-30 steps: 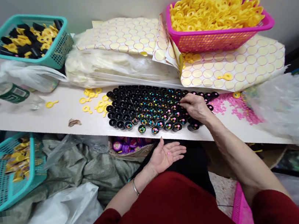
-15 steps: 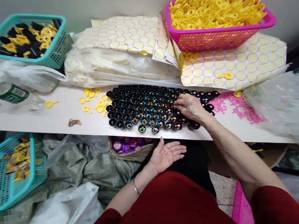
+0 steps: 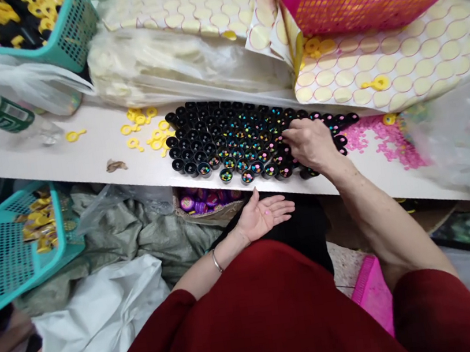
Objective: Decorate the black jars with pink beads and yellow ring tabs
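Observation:
Many small black cups [image 3: 196,146] stand packed together on the white table, several holding tiny coloured pieces. My right hand [image 3: 311,145] is over the right part of the cups with its fingers pinched together. What the fingertips hold, if anything, is hidden. Below the table's front edge, my left hand [image 3: 262,216] is stretched out palm up, fingers spread. A small pink piece [image 3: 267,213] lies on that palm. Loose pink pieces [image 3: 397,144] are spread on the table to the right of the cups.
Yellow rings with tabs [image 3: 155,137] lie left of the cups. Behind are sticker sheets [image 3: 193,1], a pink basket [image 3: 368,3] of yellow parts and a teal basket [image 3: 71,39]. A bottle [image 3: 3,112] lies left. Another person's arm [image 3: 5,348] shows lower left.
The view has shifted, so the table sits higher in the picture. My right hand is still pinched among the cups, slightly farther right over them. My left palm stays open with the pink piece.

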{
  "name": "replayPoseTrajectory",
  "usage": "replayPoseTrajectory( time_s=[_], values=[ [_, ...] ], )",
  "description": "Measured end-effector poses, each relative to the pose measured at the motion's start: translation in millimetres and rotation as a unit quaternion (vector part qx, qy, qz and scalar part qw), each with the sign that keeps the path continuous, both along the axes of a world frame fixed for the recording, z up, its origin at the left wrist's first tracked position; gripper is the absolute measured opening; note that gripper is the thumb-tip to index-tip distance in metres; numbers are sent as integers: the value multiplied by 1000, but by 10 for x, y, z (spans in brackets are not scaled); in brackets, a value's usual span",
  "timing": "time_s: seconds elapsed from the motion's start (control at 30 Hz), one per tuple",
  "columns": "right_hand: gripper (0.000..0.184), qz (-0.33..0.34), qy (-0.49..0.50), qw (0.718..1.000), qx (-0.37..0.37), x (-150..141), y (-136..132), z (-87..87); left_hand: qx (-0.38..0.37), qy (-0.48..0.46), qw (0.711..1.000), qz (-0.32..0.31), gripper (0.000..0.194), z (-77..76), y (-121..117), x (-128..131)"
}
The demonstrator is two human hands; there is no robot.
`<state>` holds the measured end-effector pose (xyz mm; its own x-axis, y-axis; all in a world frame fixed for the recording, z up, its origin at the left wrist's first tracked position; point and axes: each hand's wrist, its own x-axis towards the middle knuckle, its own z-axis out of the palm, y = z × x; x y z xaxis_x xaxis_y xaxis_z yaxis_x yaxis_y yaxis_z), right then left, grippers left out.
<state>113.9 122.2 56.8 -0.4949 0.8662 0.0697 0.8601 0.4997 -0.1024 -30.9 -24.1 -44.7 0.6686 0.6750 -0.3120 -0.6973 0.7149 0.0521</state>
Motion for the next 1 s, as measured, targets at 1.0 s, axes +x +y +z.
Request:
replayPoseTrajectory(
  time_s=[1.0],
  values=[
    [30,-22,171,984,36,-187,-1728,-849,2,88,996,-10,74,46,-53,63]
  ],
)
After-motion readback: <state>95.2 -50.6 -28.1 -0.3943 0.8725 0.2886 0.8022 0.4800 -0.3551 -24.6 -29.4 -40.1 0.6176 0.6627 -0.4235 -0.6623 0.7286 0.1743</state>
